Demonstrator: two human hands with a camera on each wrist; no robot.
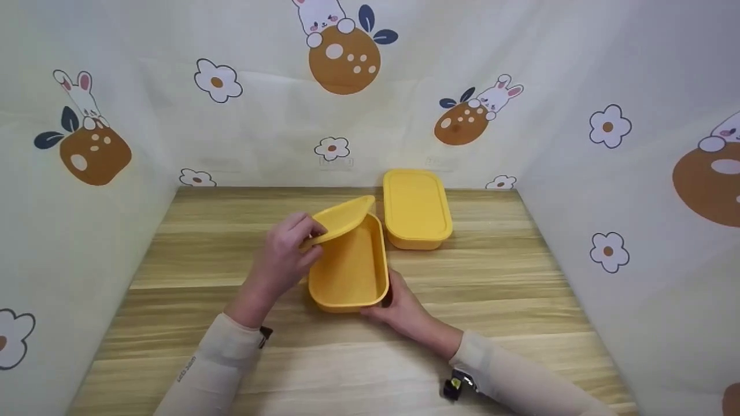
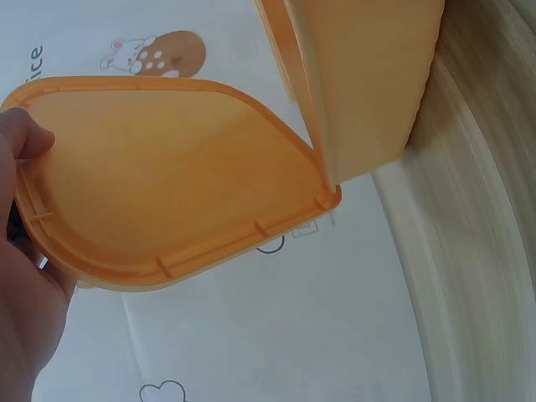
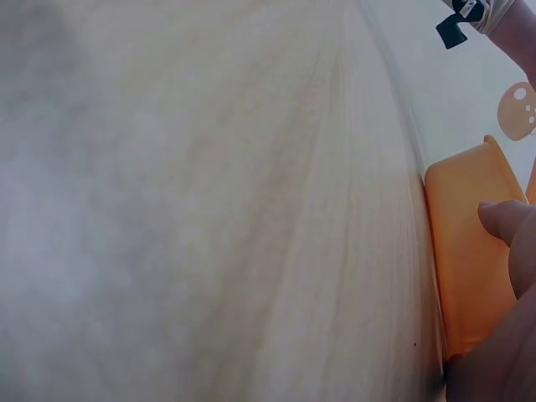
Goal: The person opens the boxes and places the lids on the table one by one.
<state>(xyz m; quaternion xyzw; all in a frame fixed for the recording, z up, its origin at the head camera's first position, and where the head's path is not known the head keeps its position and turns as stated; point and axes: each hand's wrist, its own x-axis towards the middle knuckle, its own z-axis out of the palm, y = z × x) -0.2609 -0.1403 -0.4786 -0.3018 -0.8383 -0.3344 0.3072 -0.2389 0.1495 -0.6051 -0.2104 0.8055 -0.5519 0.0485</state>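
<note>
My left hand (image 1: 287, 248) pinches the near left end of a yellow lid (image 1: 342, 218), thumb beneath and fingers on top. Tilted up, the lid touches or nearly touches the far rim of an open yellow food container (image 1: 350, 271). Ribs along the edge of the lid's underside (image 2: 176, 176) show in the left wrist view. Inside the container only a bare yellow floor and walls are visible. At its near right corner my right hand (image 1: 407, 309) grips the container, the thumb (image 3: 500, 219) against its near wall; the other fingers are mostly hidden.
A second yellow food container (image 1: 417, 208), lid on, stands just right of and behind the open one. The wood-grain tabletop (image 1: 491, 277) ends at a printed cloth backdrop (image 1: 260, 133) behind and at both sides.
</note>
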